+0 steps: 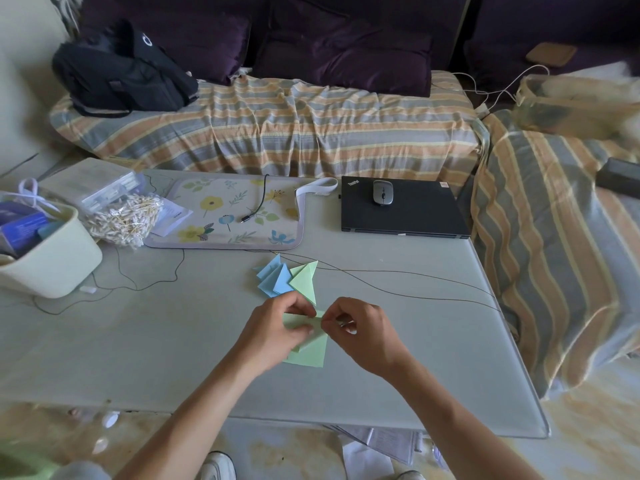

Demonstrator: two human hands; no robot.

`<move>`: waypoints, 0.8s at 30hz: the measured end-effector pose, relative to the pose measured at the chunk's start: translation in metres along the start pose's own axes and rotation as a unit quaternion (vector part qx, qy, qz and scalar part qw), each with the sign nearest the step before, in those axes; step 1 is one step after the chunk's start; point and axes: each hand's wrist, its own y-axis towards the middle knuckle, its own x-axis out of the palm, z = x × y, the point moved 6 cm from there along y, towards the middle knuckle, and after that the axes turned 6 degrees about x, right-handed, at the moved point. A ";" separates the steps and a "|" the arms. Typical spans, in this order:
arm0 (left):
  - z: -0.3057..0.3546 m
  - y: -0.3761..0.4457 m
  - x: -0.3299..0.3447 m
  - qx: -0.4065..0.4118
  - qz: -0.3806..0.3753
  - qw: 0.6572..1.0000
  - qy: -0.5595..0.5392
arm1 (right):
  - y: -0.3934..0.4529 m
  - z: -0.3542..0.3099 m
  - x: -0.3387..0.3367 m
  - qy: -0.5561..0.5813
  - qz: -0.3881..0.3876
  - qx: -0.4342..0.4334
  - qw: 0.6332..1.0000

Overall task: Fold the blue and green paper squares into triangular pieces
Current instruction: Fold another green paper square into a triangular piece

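Fingers of my left hand [277,332] and right hand [360,336] pinch the green paper [310,355] over the table [173,341], near the folded triangular pieces [287,280].

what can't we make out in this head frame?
- Green paper: its fold state, hidden under the left hand and right hand.
- Blue folded pieces: count unclear, they overlap.
- Basket: cut off by the left edge.
- Far right on the sofa: blurred object, unidentifiable.

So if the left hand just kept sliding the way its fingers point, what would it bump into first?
Probably the right hand, almost touching it across the green paper that the left hand pinches.
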 end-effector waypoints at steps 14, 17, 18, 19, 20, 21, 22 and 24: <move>0.011 -0.003 -0.007 0.032 0.056 0.998 -0.014 | 0.001 0.004 -0.006 0.027 0.021 0.099 0.995; 0.013 -0.003 -0.007 0.028 0.061 0.998 -0.015 | 0.001 0.004 -0.007 0.040 0.024 0.110 0.993; 0.013 -0.004 -0.007 0.028 0.061 0.998 -0.016 | 0.001 0.004 -0.007 0.042 0.027 0.112 0.992; 0.014 -0.004 -0.006 0.026 0.063 0.998 -0.018 | 0.001 0.003 -0.007 0.046 0.031 0.113 0.992; 0.014 -0.004 -0.006 0.022 0.066 0.997 -0.023 | 0.001 0.004 -0.007 0.054 0.036 0.115 0.991; 0.013 -0.004 -0.005 0.016 0.074 0.997 -0.033 | 0.000 0.004 -0.007 0.068 0.041 0.118 0.990; 0.012 -0.005 -0.005 0.007 0.084 0.995 -0.049 | 0.000 0.004 -0.007 0.090 0.046 0.125 0.987; 0.007 -0.004 -0.004 -0.019 0.105 0.989 -0.106 | 0.000 0.007 -0.004 0.157 0.028 0.160 0.974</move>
